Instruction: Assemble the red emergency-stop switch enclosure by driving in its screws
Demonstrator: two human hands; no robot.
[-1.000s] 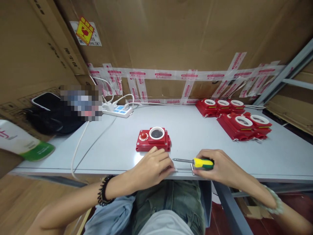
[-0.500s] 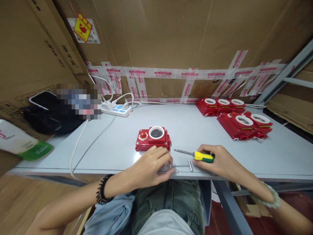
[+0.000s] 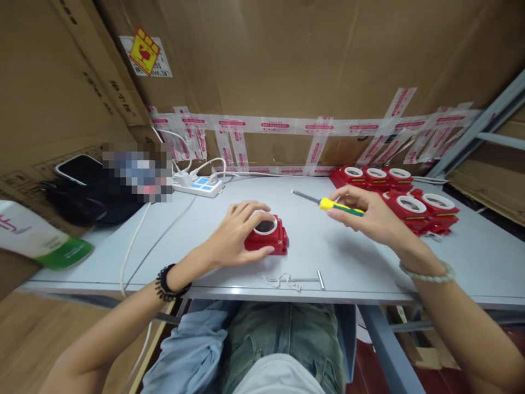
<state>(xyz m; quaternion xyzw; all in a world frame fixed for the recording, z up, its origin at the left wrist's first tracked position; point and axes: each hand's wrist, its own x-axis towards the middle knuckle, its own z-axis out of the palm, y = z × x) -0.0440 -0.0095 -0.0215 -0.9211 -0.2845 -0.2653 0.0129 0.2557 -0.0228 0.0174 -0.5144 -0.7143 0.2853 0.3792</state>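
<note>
My left hand (image 3: 233, 234) grips a small red box (image 3: 279, 242) with a white-ringed dark round window, its fingers over the top and the thumb along the front. The box's left part is hidden under the hand. In my right hand (image 3: 369, 214) is a screwdriver (image 3: 335, 207) with a yellow and green handle; its metal tip points left, above the table and apart from the box. On the table near the front edge lies a metal T-shaped tool (image 3: 320, 280), beside some thin white strips (image 3: 287, 281).
Several similar red boxes (image 3: 437, 203) stand at the back right, partly behind my right hand. A white power strip (image 3: 200, 186) with plugs sits at the back left. Further left are a phone (image 3: 79, 167), a black bag (image 3: 115, 208) and a white-green tube (image 3: 61, 251). Cardboard (image 3: 262, 65) walls the back.
My left hand has left the white strips near the table's front edge and moved up onto the red box. My right hand has raised the screwdriver away from the front edge.
</note>
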